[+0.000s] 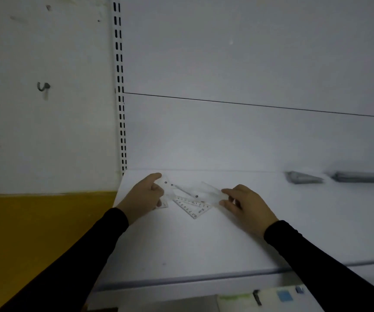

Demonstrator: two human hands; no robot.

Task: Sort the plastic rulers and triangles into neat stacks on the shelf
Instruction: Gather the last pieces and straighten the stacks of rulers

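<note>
On the white shelf (204, 244), my left hand (144, 195) grips one end of a clear plastic ruler (181, 190). My right hand (246, 204) pinches another clear plastic piece (213, 192) between thumb and fingers. The two pieces cross just above the shelf between my hands. Below them a clear triangle (192, 208) with printed numbers lies flat on the shelf. A further clear piece (164, 204) peeks out under my left hand. Both arms wear black sleeves.
At the back right of the shelf lie a stack of triangles (303, 177) and a stack of rulers (361, 176), both blurred. A slotted upright (120, 86) borders the shelf's left. Notebooks (260, 298) sit on a lower level beneath the shelf's front edge.
</note>
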